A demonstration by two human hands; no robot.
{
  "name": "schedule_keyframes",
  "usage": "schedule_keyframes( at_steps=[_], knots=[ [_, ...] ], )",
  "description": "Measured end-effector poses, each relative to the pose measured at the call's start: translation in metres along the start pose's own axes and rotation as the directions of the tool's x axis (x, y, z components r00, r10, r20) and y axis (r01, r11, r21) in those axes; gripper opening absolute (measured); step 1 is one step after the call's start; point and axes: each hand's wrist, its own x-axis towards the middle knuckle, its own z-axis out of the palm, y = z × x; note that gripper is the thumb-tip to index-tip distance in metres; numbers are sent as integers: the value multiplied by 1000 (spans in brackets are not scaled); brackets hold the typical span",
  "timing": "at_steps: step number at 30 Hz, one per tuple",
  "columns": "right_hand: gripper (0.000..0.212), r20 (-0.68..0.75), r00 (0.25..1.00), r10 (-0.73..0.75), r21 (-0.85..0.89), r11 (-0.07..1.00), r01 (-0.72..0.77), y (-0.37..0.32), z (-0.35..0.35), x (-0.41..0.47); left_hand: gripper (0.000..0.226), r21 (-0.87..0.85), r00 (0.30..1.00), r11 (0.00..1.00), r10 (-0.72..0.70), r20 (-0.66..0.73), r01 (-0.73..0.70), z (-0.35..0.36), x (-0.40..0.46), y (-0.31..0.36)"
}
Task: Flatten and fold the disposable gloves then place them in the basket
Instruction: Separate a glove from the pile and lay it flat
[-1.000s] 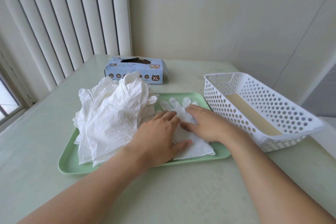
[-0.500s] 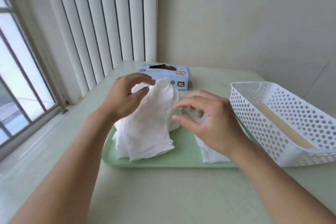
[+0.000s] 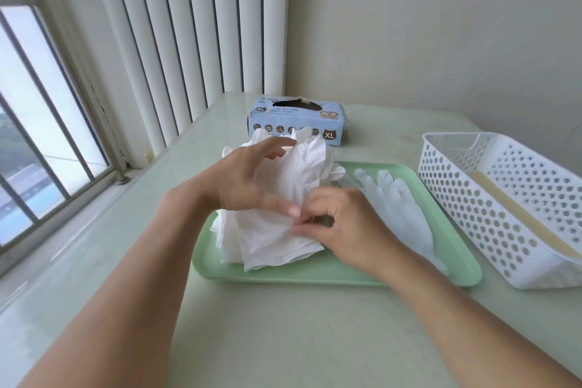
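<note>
Gloves everywhere on this green tray (image 3: 315, 274): a rumpled pile of white disposable gloves (image 3: 283, 198) sits on its left half, and one smoothed-out glove (image 3: 400, 208) lies flat on the right half, probably parked there ready for folding. Left hand (image 3: 242, 179) grips the top of the pile with curled fingers, I guess to steady it, while the right hand (image 3: 343, 227) pinches a cuff edge at the pile's near side, looks like it's peeling one glove loose. White perforated basket (image 3: 472, 208) waits just right of the tray, no gloves visible inside. Blue XL glove box (image 3: 296, 123) sits behind the pile.
</note>
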Motion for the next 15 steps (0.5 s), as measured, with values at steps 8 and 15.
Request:
schedule_keyframes(
  at_steps=[8, 15],
  knots=[
    [14, -289, 887, 360, 685, 725, -71, -7, -40, 4, 154, 116, 999, 993, 26, -46, -21, 9, 4, 0],
    [15, -533, 602, 595, 846, 370, 383, -13, -109, -2, 153, 145, 992, 989, 9, -127, 10, 17, 10, -9]
  ],
)
